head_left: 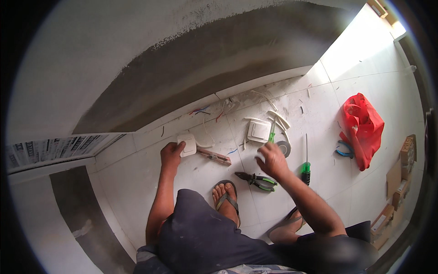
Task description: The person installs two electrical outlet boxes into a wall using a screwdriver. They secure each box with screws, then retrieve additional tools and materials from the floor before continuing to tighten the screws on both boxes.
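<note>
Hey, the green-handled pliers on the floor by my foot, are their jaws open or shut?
Shut, as far as the view shows: the pliers lie flat on the tile, the dark jaws meeting in one point while the green handles spread slightly.

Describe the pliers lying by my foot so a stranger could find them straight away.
On the white tiled floor, look just right of the sandalled foot, below the right hand. The pliers lie flat there, with black-and-green handles, unlike the blue-handled pliers beside the red bag.
</note>
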A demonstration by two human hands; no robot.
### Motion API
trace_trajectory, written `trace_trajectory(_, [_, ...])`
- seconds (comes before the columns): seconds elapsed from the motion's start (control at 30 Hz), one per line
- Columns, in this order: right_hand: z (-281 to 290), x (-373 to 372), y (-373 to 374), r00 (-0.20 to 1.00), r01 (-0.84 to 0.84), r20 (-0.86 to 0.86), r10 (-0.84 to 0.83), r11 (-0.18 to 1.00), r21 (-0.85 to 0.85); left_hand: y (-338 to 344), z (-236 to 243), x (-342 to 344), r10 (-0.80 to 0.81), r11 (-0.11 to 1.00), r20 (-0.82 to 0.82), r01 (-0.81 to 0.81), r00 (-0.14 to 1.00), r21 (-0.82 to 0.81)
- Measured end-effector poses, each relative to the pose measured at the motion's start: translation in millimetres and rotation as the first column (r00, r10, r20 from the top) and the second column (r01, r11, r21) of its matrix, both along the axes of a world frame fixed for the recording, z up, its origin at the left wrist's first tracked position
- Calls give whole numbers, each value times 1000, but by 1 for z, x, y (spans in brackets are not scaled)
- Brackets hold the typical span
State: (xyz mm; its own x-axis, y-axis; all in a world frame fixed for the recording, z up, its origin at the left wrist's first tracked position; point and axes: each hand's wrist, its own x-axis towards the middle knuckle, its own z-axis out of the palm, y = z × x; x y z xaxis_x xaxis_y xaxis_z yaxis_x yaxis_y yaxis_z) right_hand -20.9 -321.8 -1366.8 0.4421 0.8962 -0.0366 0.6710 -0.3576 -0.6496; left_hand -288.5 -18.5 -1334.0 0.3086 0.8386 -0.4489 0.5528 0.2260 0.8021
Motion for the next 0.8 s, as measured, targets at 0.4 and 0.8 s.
trace_trajectory(0.4, [10,33,43,995,27,98,-16,993,-117,-49,-23,-94,445,764,138,-295,885,-574])
trace_trajectory(0.8, [21,-26,-21,950,-311,-8,311,950,-26,-33,-73,-121,23,950,-317,-120,948,-289])
